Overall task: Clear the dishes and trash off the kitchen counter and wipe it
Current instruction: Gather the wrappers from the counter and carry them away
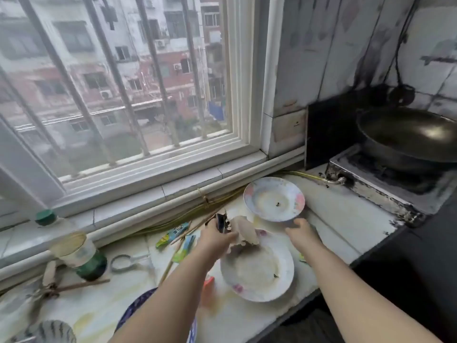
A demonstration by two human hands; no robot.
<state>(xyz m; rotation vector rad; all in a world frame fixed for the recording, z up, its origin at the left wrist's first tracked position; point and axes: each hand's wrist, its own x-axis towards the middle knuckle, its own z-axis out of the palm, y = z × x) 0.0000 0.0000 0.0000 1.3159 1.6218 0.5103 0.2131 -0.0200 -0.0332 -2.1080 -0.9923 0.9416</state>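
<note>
My left hand (pixel 215 237) is curled round crumpled trash (pixel 243 231) above the near plate (pixel 284 280), probably to keep scraps off the counter (pixel 333 214). My right hand (pixel 300 231) pinches the far plate (pixel 273 199) by its near rim, likely for stacking.

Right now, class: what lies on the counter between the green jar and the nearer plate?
In the head view: a grey ring, a thin stick and a green wrapper, with the left forearm crossing above.
</note>
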